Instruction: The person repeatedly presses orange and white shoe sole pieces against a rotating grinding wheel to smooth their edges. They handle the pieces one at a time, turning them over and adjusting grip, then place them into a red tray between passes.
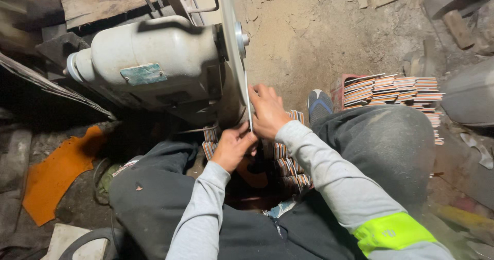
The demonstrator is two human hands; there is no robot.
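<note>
Two hands pinch one thin, stiff, light strip (249,108) against the round grey grinding disc (232,44): my left hand (232,146) grips its lower end, my right hand (267,110) probably steadies the upper edge

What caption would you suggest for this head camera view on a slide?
Seated person's left hand and right hand press a thin flat piece against a motor-driven grinding disc, layered pieces stacked nearby.

Left hand (232,145) and right hand (267,110) meet, fingers pinched.
</note>
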